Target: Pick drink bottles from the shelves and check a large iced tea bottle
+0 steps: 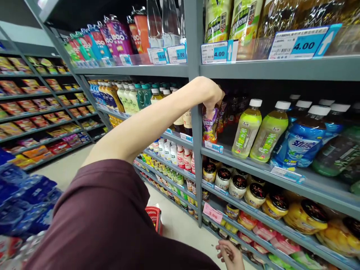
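Note:
My left arm, in a dark maroon sleeve, reaches across to the middle shelf [253, 165]. My left hand [209, 93] is closed from above on the cap of a bottle with a purple label [209, 125], which stands upright at the shelf's left end. To its right stand dark bottles, two yellow-green bottles with white caps [247, 129] and blue-labelled bottles [300, 144]. My right hand [229, 255] is low at the bottom edge in front of the lowest shelves, with its fingers loosely curled and apart and nothing in them.
A red shopping basket [154, 218] sits on the floor by the shelving. Jars with dark lids [239, 186] fill the shelf below. A grey upright post [194, 112] divides the shelf bays. Packs of bottled water [25, 202] are stacked at the left, and snack shelves line the far side.

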The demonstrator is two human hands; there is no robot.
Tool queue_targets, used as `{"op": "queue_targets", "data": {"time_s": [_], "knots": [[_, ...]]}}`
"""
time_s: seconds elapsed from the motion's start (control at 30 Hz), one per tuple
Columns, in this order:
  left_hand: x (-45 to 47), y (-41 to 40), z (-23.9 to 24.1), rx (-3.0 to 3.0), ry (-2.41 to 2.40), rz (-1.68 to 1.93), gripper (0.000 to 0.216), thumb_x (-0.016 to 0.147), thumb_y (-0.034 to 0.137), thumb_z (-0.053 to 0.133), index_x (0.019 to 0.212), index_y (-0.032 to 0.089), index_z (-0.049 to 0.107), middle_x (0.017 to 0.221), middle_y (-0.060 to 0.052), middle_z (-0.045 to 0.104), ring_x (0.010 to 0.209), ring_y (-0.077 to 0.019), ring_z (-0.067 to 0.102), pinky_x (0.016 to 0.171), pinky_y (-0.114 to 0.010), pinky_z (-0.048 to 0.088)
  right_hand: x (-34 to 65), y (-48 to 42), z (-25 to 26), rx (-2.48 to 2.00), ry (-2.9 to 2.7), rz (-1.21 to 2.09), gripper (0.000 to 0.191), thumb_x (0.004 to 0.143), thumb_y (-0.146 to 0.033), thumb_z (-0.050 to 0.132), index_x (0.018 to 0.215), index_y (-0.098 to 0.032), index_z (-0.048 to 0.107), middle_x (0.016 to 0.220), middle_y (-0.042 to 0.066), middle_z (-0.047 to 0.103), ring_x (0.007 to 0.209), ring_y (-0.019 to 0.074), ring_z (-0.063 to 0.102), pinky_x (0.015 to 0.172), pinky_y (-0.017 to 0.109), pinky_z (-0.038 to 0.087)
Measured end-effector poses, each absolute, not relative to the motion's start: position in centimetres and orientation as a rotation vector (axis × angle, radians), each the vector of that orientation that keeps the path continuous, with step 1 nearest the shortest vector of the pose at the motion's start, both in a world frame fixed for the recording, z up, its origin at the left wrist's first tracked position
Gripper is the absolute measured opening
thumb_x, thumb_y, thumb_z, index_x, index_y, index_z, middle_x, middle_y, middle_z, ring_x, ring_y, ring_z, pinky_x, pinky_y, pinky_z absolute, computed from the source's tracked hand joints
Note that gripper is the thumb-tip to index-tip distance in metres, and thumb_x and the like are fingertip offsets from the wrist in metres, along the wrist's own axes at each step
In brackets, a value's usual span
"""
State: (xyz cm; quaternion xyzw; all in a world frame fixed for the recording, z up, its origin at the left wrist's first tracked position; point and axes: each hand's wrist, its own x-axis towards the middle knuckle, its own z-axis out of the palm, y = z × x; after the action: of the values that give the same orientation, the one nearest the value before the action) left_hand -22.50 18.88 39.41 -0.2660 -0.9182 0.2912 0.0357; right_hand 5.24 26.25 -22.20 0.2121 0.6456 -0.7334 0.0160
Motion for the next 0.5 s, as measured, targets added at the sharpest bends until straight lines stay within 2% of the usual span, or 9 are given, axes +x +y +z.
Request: {"op": "queue_targets", "data": {"time_s": [0.1, 0.37, 0.43, 0.5], "knots": [[-23.1, 18.9, 39.1, -0.865, -2.801, 0.872, 0.080, 0.067, 0.070, 0.069, 0.137, 0.031, 0.064, 0.140, 0.000, 0.061, 0.129, -0.0238, 0.054, 0.117, -0.038, 0.043, 5.5, 26.1, -21.5, 0.658, 2.001, -2.279, 0.095, 0.060, -0.093, 0.067, 0.097, -0.006, 0.068, 0.091, 0.016, 0.069, 0.065, 0.0116, 0.062, 0.057, 0.017, 0.045], [-22.0, 19.5, 38.6, -0.704, -2.876, 0.867, 0.085, 0.066, 0.061, 0.077, 0.140, 0.021, 0.063, 0.143, -0.010, 0.057, 0.131, -0.0305, 0.052, 0.118, -0.043, 0.043, 5.5, 26.8, -20.7, 0.604, 2.060, -2.204, 0.099, 0.060, -0.096, 0.062, 0.100, -0.006, 0.069, 0.094, 0.017, 0.070, 0.069, 0.0141, 0.063, 0.061, 0.021, 0.046], [-21.9, 19.9, 38.5, -0.641, -2.911, 0.897, 0.084, 0.068, 0.059, 0.076, 0.139, 0.015, 0.064, 0.140, -0.014, 0.058, 0.131, -0.0337, 0.053, 0.119, -0.047, 0.043, 5.6, 27.0, -20.8, 0.591, 2.087, -2.188, 0.098, 0.061, -0.096, 0.062, 0.101, -0.006, 0.069, 0.095, 0.017, 0.070, 0.070, 0.0143, 0.063, 0.062, 0.021, 0.047], [-21.9, 20.0, 38.3, -0.668, -2.918, 0.725, 0.081, 0.067, 0.059, 0.077, 0.129, 0.007, 0.070, 0.133, -0.019, 0.062, 0.128, -0.0373, 0.055, 0.118, -0.052, 0.043, 5.6, 27.0, -21.3, 0.596, 2.103, -2.190, 0.098, 0.061, -0.096, 0.062, 0.100, -0.006, 0.070, 0.095, 0.017, 0.070, 0.070, 0.0144, 0.064, 0.061, 0.021, 0.047]]}}
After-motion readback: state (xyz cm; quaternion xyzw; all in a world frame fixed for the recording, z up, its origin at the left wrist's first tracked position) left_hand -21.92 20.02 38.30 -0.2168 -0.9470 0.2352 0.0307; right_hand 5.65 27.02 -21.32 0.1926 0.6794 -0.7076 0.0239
